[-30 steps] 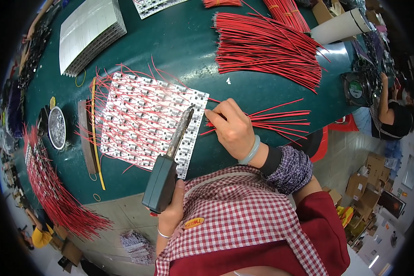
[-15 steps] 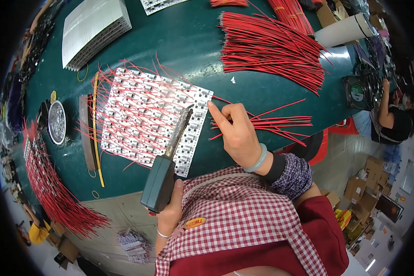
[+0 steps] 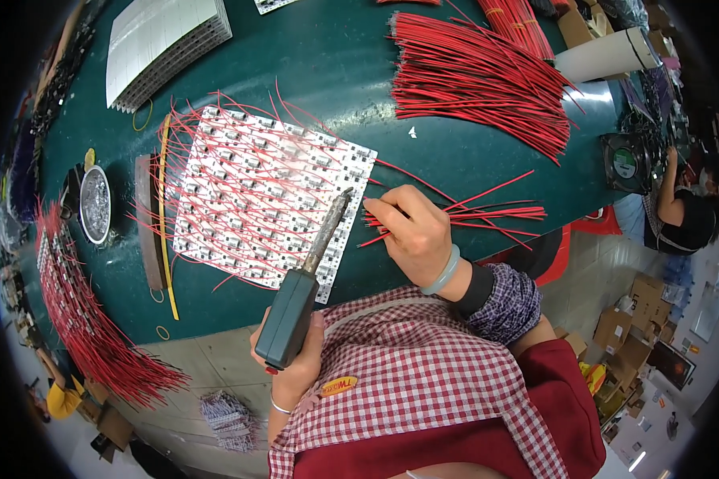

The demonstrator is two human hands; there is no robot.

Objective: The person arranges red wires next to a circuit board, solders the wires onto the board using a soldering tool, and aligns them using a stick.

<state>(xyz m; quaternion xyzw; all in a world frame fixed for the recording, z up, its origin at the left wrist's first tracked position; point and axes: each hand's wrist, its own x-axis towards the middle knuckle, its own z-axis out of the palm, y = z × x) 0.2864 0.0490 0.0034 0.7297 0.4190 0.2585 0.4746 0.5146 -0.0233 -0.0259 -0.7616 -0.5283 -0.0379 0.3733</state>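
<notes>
Green tabletop (image 3: 311, 72) fills my head view, with a heap of red wires (image 3: 479, 72) well beyond my fingers; my left hand (image 3: 295, 371) is wrapped around the soldering iron (image 3: 307, 287), whose tip reaches the white LED panel (image 3: 256, 199) just left of my right fingertips; my right hand (image 3: 411, 231) pinches one loose red wire (image 3: 455, 211) at the panel's edge.

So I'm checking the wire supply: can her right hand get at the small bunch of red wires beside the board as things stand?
Probably yes. The right hand already rests at the near end of the small bunch of red wires on the green table, and nothing lies between them. The soldering iron sits off to its left.
</notes>
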